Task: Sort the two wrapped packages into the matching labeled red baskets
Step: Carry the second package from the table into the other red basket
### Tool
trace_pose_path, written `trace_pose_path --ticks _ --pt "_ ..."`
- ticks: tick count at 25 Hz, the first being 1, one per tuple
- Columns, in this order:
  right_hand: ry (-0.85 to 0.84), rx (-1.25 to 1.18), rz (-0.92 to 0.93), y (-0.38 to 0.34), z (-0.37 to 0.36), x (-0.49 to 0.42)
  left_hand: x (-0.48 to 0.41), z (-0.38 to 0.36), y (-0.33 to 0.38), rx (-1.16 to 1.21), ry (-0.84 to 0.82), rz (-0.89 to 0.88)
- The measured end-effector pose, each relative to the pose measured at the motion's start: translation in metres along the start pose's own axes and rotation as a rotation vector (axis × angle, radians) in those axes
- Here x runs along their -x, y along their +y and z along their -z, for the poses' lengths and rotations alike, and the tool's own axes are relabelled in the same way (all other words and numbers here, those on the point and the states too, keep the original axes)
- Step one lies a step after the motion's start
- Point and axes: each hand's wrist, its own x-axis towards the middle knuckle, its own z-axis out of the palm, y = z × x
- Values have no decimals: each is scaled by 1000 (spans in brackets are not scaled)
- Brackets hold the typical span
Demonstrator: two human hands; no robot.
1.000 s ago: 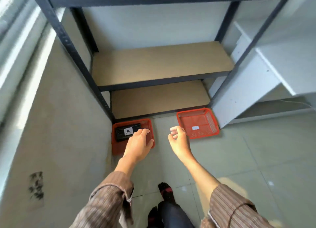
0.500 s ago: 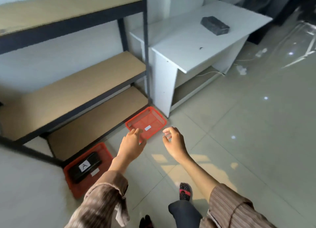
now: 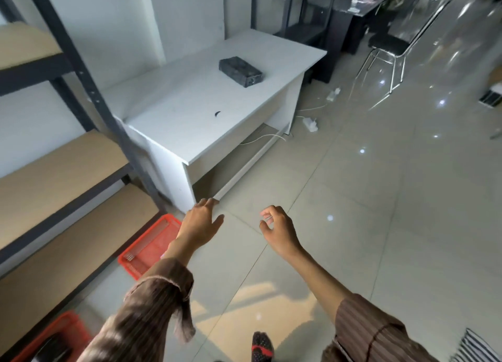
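A dark wrapped package (image 3: 240, 71) lies on the white desk (image 3: 190, 122), far ahead of both hands. One red basket (image 3: 148, 249) sits on the floor by the shelf's foot, partly behind my left forearm. A second red basket (image 3: 58, 334) shows at the bottom left with a dark package (image 3: 53, 348) inside it, mostly hidden by my sleeve. My left hand (image 3: 202, 223) hovers open above the floor near the desk's corner. My right hand (image 3: 277, 230) hangs beside it with its fingers loosely curled and nothing in them.
A dark metal shelf rack (image 3: 81, 71) with wooden boards fills the left. White cables and a power strip (image 3: 311, 124) lie on the tiled floor right of the desk. A black chair (image 3: 388, 46) and dark furniture stand at the back right.
The view has swung right and up, off the baskets and onto the white desk. Both hands stay empty and have risen with the view. The package on the desk looks nearer.
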Motion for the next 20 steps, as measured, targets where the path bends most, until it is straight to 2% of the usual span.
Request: trace_pose_path --ticks 6,11,20 --pt "59 -9 -1 35 63 -86 -87 -19 54 -31 -16 -37" --pt "78 -11 -18 56 86 -164 -165 -34 80 -36 -18 -39" --pt "-41 47 25 79 98 -343 -337 -38 92 -34 -32 47"
